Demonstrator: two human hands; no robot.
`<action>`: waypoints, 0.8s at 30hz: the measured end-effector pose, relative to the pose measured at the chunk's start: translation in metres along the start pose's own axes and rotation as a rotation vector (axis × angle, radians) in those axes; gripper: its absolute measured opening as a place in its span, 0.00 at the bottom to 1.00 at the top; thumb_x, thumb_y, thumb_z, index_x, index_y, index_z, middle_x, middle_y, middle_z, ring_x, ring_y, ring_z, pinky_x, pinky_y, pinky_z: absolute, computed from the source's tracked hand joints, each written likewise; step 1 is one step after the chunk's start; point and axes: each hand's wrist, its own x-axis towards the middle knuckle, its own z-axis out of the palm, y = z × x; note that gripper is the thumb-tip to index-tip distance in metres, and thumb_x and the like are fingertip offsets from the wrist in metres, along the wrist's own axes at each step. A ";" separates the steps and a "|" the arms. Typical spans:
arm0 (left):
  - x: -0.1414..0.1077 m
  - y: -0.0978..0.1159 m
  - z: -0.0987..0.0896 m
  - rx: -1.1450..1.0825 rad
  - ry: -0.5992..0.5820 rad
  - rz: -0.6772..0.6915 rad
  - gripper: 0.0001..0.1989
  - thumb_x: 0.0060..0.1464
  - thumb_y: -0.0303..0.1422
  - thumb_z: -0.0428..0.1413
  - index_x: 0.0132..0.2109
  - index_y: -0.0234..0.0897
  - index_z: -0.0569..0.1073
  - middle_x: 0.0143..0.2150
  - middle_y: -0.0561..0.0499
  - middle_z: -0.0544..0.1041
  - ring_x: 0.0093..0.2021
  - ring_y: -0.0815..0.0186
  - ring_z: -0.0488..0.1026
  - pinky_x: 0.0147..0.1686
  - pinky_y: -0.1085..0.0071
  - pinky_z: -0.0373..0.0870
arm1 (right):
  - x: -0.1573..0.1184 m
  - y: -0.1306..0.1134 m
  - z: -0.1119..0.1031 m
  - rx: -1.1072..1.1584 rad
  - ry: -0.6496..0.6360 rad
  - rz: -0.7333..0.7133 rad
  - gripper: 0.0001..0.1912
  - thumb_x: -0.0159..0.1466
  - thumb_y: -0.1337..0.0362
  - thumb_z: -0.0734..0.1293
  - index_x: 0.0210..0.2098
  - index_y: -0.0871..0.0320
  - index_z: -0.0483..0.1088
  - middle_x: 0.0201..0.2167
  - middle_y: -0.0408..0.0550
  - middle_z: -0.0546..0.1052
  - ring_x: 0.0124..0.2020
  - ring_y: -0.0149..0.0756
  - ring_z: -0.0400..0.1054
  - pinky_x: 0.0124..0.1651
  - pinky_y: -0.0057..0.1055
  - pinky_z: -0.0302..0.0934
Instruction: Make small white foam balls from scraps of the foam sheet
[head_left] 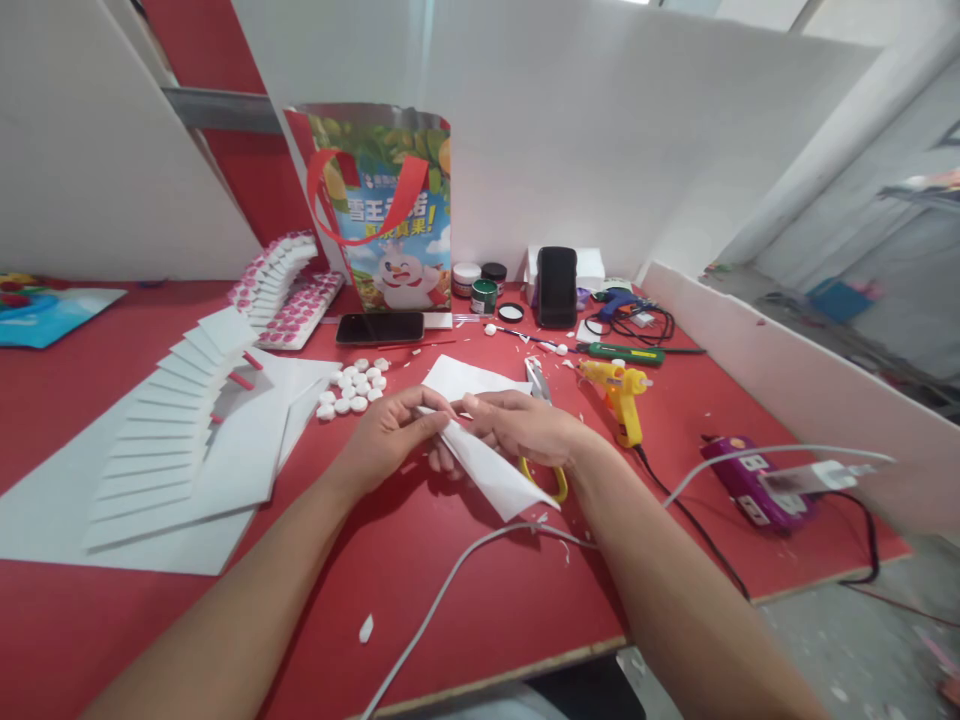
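Observation:
Between my two hands, above the red table, is a sheet of white paper (491,470) rolled or folded to a narrow point at its far left end. My left hand (386,435) pinches that pointed end between thumb and finger. My right hand (521,425) grips the same paper near the tip, its fingers curled behind it and partly hidden. Just beyond the hands lies another white paper piece (465,378). Under my right hand is a pair of scissors with yellow handles (559,485), largely covered by the hand.
Left lie fanned white strips (161,425) on white sheets and small white discs (352,388). A yellow glue gun (622,395), green screwdriver (622,353) and purple box (757,485) are right. A gift bag (390,230), phone (380,328) and jars (484,294) stand behind. A pale cable (442,600) crosses the front.

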 end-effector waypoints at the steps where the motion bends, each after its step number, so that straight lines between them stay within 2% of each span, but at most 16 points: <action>1: -0.001 0.000 0.000 0.014 -0.004 -0.004 0.14 0.57 0.42 0.60 0.39 0.35 0.71 0.20 0.51 0.78 0.19 0.66 0.74 0.21 0.74 0.69 | 0.001 0.001 0.001 0.026 -0.035 0.009 0.27 0.61 0.41 0.69 0.40 0.62 0.70 0.32 0.50 0.79 0.25 0.29 0.71 0.26 0.24 0.62; 4: -0.002 -0.003 0.001 0.072 0.011 -0.009 0.15 0.57 0.44 0.60 0.39 0.35 0.72 0.17 0.55 0.73 0.16 0.70 0.68 0.16 0.77 0.60 | 0.006 0.007 0.007 0.056 -0.115 0.021 0.25 0.61 0.45 0.71 0.41 0.62 0.70 0.30 0.48 0.78 0.24 0.28 0.70 0.29 0.26 0.66; 7: -0.001 -0.006 0.002 0.117 0.054 -0.017 0.14 0.56 0.43 0.60 0.39 0.35 0.73 0.16 0.56 0.71 0.15 0.71 0.65 0.15 0.77 0.57 | 0.009 0.011 0.010 0.032 -0.071 0.024 0.19 0.63 0.50 0.71 0.35 0.62 0.69 0.24 0.42 0.73 0.21 0.24 0.64 0.31 0.27 0.66; 11: 0.002 -0.005 0.003 0.128 0.191 0.023 0.11 0.53 0.39 0.63 0.36 0.35 0.75 0.19 0.57 0.70 0.16 0.75 0.61 0.16 0.77 0.56 | 0.007 0.008 0.009 0.061 0.010 0.125 0.16 0.61 0.54 0.72 0.34 0.60 0.66 0.19 0.35 0.64 0.19 0.21 0.52 0.23 0.22 0.54; 13: 0.003 -0.005 0.002 0.103 0.233 0.042 0.11 0.52 0.38 0.64 0.35 0.35 0.74 0.21 0.56 0.71 0.16 0.75 0.62 0.16 0.77 0.57 | 0.004 0.005 0.007 0.090 0.043 0.150 0.18 0.60 0.53 0.73 0.33 0.59 0.65 0.19 0.34 0.61 0.19 0.20 0.48 0.22 0.21 0.48; 15: 0.004 -0.005 0.001 0.056 0.252 0.040 0.12 0.53 0.39 0.63 0.36 0.35 0.74 0.23 0.54 0.73 0.18 0.74 0.64 0.17 0.77 0.58 | 0.002 0.003 0.007 0.094 0.069 0.136 0.20 0.59 0.51 0.73 0.32 0.60 0.65 0.19 0.35 0.60 0.19 0.21 0.47 0.22 0.21 0.46; 19: 0.005 -0.007 -0.002 0.021 0.196 -0.001 0.17 0.54 0.43 0.62 0.44 0.36 0.74 0.25 0.54 0.75 0.18 0.73 0.65 0.15 0.77 0.57 | 0.001 0.001 0.007 0.084 0.088 0.118 0.20 0.61 0.49 0.71 0.32 0.60 0.66 0.20 0.36 0.60 0.20 0.21 0.47 0.23 0.22 0.47; 22: 0.003 -0.010 -0.002 0.065 0.114 -0.022 0.16 0.53 0.42 0.64 0.43 0.36 0.75 0.23 0.55 0.74 0.18 0.74 0.63 0.15 0.78 0.56 | 0.000 0.001 0.007 0.083 0.077 0.136 0.21 0.61 0.48 0.71 0.32 0.60 0.66 0.20 0.36 0.61 0.20 0.21 0.49 0.24 0.22 0.47; 24: 0.003 -0.011 -0.002 0.074 0.101 -0.011 0.13 0.54 0.41 0.63 0.41 0.35 0.76 0.23 0.54 0.74 0.17 0.74 0.62 0.16 0.77 0.55 | -0.001 0.001 0.006 0.093 0.071 0.140 0.21 0.61 0.48 0.71 0.33 0.61 0.68 0.20 0.36 0.61 0.21 0.22 0.49 0.24 0.22 0.47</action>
